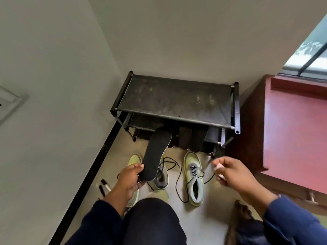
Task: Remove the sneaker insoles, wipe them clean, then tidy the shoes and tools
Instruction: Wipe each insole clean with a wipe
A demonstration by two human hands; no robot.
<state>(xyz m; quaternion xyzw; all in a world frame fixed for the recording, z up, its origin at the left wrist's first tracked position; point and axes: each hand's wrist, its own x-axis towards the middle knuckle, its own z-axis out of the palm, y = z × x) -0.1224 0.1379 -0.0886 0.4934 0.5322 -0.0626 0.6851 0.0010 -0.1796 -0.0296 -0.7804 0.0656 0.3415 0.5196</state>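
L hand (130, 181): grips black insole (155, 154) by heel end, toe end pointing up toward shoe rack (175, 98).
R hand (231, 174): fingers curled, pinching small whitish thing, blurred; can't tell if wipe or cloth.
Sneakers: left sneaker (160, 177) partly behind insole, right sneaker (193, 179) beside it on floor, laces loose.
Rack, low shelf: other dark insoles (192, 138) leaning there.
Markers (105, 186): on floor by wall.
Progress: insoles look out; wiping prob. mid-way. Left: finish wipe, tidy shoes + tools.

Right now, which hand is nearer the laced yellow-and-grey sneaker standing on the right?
The right. The right hand, pinching a small white object, hovers just beside the yellow-and-grey sneaker. The left hand holds a black insole over the other sneaker, farther away.
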